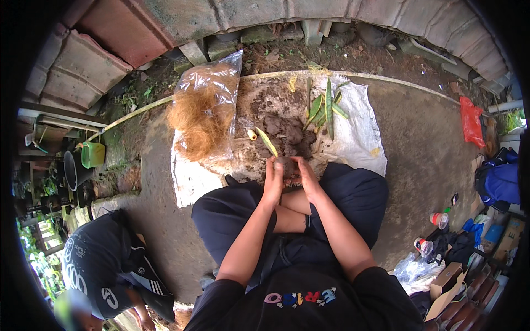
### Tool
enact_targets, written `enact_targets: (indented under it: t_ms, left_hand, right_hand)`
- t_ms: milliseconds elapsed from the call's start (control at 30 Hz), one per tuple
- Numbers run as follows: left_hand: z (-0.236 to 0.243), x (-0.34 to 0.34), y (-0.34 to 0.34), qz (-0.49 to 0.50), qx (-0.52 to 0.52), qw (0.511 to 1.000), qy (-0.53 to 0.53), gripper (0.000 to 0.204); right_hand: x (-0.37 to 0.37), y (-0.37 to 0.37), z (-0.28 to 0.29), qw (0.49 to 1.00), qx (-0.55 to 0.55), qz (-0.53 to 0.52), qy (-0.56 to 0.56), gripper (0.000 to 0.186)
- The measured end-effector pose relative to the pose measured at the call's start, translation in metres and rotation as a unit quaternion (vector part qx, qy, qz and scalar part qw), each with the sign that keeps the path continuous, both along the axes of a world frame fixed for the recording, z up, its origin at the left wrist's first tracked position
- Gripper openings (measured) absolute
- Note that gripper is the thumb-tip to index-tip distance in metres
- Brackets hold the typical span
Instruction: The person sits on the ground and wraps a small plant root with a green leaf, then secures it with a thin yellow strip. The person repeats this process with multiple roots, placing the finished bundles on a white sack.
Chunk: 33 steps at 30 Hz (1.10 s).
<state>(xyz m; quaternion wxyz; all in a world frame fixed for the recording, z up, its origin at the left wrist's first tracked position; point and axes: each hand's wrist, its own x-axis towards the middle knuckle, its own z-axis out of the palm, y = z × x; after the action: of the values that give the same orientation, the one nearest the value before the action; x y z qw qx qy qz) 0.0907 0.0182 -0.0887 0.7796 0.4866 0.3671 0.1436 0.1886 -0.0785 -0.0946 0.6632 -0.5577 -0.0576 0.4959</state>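
Note:
Between my left hand point(273, 181) and my right hand point(306, 177) is a ball of dark wet soil point(285, 164), cupped from both sides above my crossed legs. A green leaf with yellow edges point(267, 142) rises from the top of the ball, tilted to the left. Just beyond lies a mound of dark soil point(282, 128) on a white woven sack point(361, 127). Several long snake plant leaves point(329, 107) rest on the sack right of the mound. A small pale spool point(252, 134) lies left of the upright leaf.
Brown coconut fibre point(201, 118) spills from a clear plastic bag point(234, 83) at the sack's left. Another person point(105, 265) bends over at the lower left. Roof tiles point(187, 19) border the far side. Plastic cups point(439, 220), a cardboard box point(446, 278) and a blue bag point(499, 179) sit at the right.

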Motion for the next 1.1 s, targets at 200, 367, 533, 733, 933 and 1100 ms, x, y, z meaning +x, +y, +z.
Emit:
enact_targets:
  t_ms: [200, 367, 533, 733, 933, 1100]
  left_hand:
    - [-0.006, 0.004, -0.001, -0.031, -0.005, 1.000, 0.002, 0.057]
    - [-0.025, 0.005, -0.009, -0.090, 0.247, 0.965, 0.000, 0.066]
    - [-0.011, 0.005, -0.007, -0.158, 0.298, 0.939, 0.064, 0.075]
    - [-0.015, 0.005, -0.009, -0.165, 0.298, 0.937, 0.073, 0.082]
    - [-0.014, 0.006, -0.010, -0.223, 0.301, 0.926, 0.051, 0.078]
    - [-0.013, 0.005, -0.009, -0.245, 0.290, 0.924, 0.046, 0.078]
  right_hand:
    - [-0.003, 0.010, 0.006, 0.999, -0.005, 0.019, -0.045, 0.053]
    - [0.001, 0.010, -0.002, 1.000, 0.022, 0.013, -0.008, 0.054]
    - [0.005, 0.009, -0.016, 1.000, 0.026, -0.006, -0.017, 0.052]
    - [0.004, 0.009, -0.026, 1.000, -0.007, -0.020, -0.009, 0.043]
    - [0.007, 0.009, -0.011, 0.993, 0.036, -0.051, -0.097, 0.040]
    - [0.008, 0.008, -0.018, 0.993, 0.039, -0.051, -0.102, 0.038]
